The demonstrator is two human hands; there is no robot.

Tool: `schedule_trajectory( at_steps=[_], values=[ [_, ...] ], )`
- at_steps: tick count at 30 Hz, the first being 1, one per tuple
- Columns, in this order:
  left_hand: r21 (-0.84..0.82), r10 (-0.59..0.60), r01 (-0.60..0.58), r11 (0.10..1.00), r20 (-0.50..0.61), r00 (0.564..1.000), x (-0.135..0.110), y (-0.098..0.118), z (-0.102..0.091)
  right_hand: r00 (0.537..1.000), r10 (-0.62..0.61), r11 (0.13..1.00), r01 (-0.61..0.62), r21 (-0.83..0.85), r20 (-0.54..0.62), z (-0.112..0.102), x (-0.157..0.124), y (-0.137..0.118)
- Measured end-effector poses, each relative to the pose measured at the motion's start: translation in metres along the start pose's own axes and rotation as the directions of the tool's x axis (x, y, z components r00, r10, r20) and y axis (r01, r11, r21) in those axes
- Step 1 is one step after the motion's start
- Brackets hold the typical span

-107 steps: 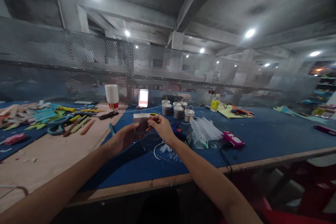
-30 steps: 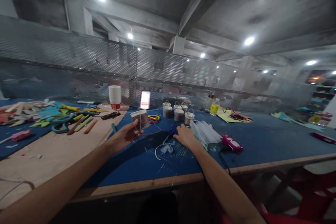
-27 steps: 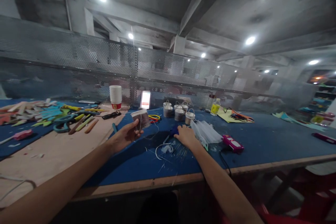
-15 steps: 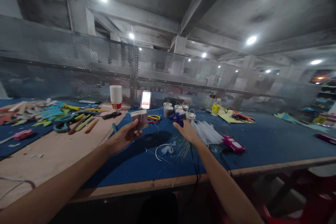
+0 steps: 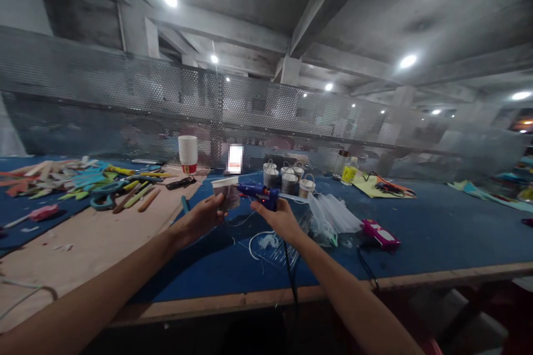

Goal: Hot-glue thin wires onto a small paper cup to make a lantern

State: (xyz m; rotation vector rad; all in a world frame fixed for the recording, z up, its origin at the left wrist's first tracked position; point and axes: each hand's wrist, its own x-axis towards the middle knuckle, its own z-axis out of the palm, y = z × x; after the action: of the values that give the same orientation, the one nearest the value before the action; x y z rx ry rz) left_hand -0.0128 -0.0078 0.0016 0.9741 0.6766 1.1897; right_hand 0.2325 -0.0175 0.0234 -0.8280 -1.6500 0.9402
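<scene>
My left hand [image 5: 207, 215] is closed round a small cup [image 5: 227, 195] with a white rim and a brownish side, held up above the blue mat. A thin strand hangs below the cup. My right hand [image 5: 280, 216] grips a blue glue gun [image 5: 261, 194], its nozzle pointing left at the cup's side, at or very near the wall; I cannot tell whether they touch. A clear glue stick [image 5: 293, 198] sticks out of the gun's back, and a black cord runs down from it. Behind the gun stand several small white pails [image 5: 290, 182] with looped handles.
Stacked paper cups [image 5: 187, 154] and a blurred bright screen [image 5: 235, 158] stand at the back. Scissors [image 5: 104, 194], pens and paper strips lie left. To the right are clear plastic bags [image 5: 333, 213], a magenta device [image 5: 380, 234] and a yellow-labelled bottle [image 5: 350, 171].
My right hand has lifted the glue gun from beside the pails and brought it left to the cup. The cup in my left hand has shifted slightly right.
</scene>
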Motion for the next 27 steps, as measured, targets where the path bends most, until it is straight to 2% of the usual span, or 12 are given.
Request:
schedule_trajectory(
  at_steps=[6,16,22,27],
  values=[
    [0.022,0.016,-0.016,1.000,0.013,1.000,0.003,-0.005,-0.003,0.999,-0.029,0.999,0.029,0.031,0.019,0.002,-0.004,-0.001],
    [0.042,0.013,-0.012,0.999,-0.018,1.000,-0.004,0.001,0.009,0.995,-0.098,0.995,0.098,-0.003,0.008,0.002,-0.003,0.004],
    [0.057,0.014,-0.013,0.998,-0.024,1.000,-0.003,-0.001,0.009,0.985,-0.173,0.981,0.172,-0.092,-0.003,0.000,-0.003,0.011],
    [0.065,0.011,-0.010,0.998,-0.016,1.000,-0.002,-0.001,0.007,0.966,-0.254,0.922,0.226,-0.314,-0.051,-0.004,-0.006,0.008]
  ],
)
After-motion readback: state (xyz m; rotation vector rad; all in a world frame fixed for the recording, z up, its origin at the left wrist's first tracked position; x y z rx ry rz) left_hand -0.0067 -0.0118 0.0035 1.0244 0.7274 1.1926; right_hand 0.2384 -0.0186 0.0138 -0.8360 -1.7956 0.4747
